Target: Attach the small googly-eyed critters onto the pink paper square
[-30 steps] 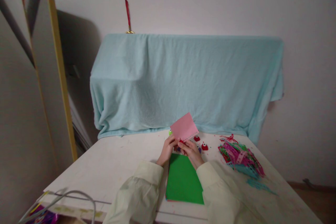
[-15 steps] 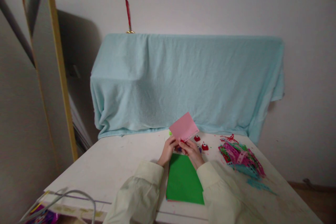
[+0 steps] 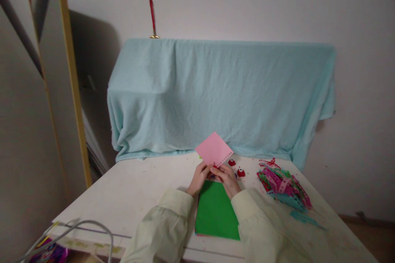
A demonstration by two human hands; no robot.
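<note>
Paper stack [image 3: 216,211] left of scrap pile [image 3: 282,187]

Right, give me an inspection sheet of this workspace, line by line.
Surface: white table, scuffed, with small paper bits.
Job's things: pink paper held up, one edge punched; small red punch mostly hidden between the hands; green sheet flat below.
Clutter: pile of punched strips; two red punches.
Grippers: left hand and right hand both grip the paper and punch.
Cables: grey loop at the near left edge.
Surroundings: blue cloth draped behind; mirror on the left.
</note>
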